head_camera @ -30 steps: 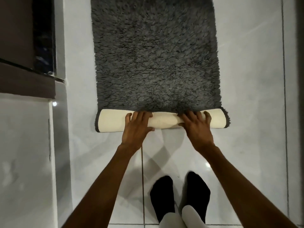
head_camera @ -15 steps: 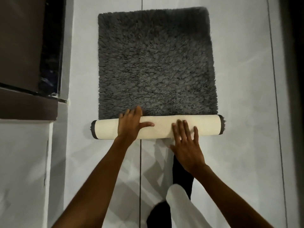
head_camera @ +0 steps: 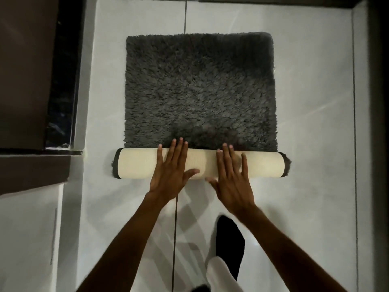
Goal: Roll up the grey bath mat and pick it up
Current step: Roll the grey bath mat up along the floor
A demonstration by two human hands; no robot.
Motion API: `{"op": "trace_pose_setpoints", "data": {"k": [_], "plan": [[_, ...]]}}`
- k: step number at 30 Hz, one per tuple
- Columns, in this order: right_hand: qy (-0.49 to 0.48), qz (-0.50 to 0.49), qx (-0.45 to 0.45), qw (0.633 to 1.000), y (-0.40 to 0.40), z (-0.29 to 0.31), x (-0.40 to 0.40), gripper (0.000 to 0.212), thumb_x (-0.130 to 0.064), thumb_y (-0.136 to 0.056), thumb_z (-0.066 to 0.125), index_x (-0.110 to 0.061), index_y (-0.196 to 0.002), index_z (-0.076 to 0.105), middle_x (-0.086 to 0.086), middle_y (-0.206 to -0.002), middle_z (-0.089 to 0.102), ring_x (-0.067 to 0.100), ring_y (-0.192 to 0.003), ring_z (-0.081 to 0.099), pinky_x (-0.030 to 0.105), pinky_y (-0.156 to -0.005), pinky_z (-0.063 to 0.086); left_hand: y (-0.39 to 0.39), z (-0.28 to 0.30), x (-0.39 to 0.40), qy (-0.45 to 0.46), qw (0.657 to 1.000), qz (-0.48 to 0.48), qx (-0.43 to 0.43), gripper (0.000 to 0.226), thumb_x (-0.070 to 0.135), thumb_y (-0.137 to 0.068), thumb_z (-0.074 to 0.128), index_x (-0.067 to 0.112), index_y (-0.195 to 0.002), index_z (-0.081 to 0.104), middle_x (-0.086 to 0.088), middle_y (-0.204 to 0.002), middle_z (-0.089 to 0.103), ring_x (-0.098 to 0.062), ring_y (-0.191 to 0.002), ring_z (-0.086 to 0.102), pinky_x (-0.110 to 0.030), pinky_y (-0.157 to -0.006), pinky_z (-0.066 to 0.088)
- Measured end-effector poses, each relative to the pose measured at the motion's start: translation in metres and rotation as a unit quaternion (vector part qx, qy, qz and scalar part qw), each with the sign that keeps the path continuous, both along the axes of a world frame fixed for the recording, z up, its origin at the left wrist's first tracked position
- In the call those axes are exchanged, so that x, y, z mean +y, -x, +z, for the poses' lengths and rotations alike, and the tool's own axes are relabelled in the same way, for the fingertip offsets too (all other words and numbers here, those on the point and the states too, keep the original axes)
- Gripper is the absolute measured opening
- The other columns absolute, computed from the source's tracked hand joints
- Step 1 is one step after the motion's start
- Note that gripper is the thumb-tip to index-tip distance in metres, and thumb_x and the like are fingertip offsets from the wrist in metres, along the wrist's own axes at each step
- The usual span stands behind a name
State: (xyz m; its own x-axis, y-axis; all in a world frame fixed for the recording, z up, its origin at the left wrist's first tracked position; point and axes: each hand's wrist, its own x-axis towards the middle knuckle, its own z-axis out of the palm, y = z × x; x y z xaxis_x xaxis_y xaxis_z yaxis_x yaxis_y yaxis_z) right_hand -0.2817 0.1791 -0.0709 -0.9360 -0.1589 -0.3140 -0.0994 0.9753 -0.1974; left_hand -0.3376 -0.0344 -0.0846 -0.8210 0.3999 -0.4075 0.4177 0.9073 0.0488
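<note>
The grey shaggy bath mat (head_camera: 200, 89) lies on the white tiled floor, its near end wound into a cream-backed roll (head_camera: 136, 163) that runs left to right. My left hand (head_camera: 171, 171) rests flat on top of the roll left of centre, fingers spread and reaching to the pile. My right hand (head_camera: 230, 178) lies flat on the roll right of centre, fingers spread too. Neither hand grips the roll; both palms press on it. The unrolled part stretches away from me toward the far wall.
A dark brown cabinet or door (head_camera: 25, 70) with a black edge stands at the left, a dark wall strip (head_camera: 379, 123) at the right. My foot in a black sock (head_camera: 229, 243) stands on the tiles just behind my right hand.
The roll has moved further up the mat and grown thicker. Both hands have gone from curled around the roll to flat on top. One foot has stepped forward.
</note>
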Motion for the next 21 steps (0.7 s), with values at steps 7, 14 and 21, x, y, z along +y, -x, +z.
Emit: {"op": "trace_pose_setpoints", "data": {"k": [7, 14, 21], "plan": [[-0.036, 0.024, -0.024, 0.999, 0.035, -0.005, 0.001, 0.090, -0.070, -0.098, 0.012, -0.005, -0.160, 0.007, 0.016, -0.170, 0.003, 0.034, -0.158, 0.002, 0.067, -0.121, 0.014, 0.083, 0.021, 0.019, -0.017, 0.999, 0.042, 0.020, 0.091, 0.067, -0.097, 0.005, 0.004, -0.161, 0.021, -0.016, -0.170, 0.021, -0.030, -0.159, 0.016, -0.059, -0.128, 0.010], [-0.021, -0.028, -0.022, 0.999, 0.168, 0.009, 0.009, 0.091, -0.073, -0.095, 0.002, -0.011, -0.161, 0.006, 0.012, -0.171, 0.001, 0.034, -0.157, -0.004, 0.063, -0.124, 0.006, 0.074, 0.020, 0.014, -0.072, 0.995, -0.032, 0.057, 0.073, 0.051, -0.107, 0.025, 0.005, -0.162, 0.016, -0.017, -0.172, 0.014, -0.031, -0.159, 0.013, -0.059, -0.125, 0.021], [-0.007, -0.032, 0.026, 0.999, 0.142, 0.024, -0.003, 0.078, -0.063, -0.102, 0.027, -0.008, -0.158, 0.022, 0.018, -0.165, 0.026, 0.034, -0.154, 0.025, 0.060, -0.123, 0.022, 0.184, 0.024, 0.031, -0.052, 0.998, -0.016, 0.030, 0.087, 0.066, -0.100, 0.008, 0.005, -0.162, 0.016, -0.016, -0.172, 0.012, -0.032, -0.159, 0.009, -0.061, -0.126, 0.016]]}}
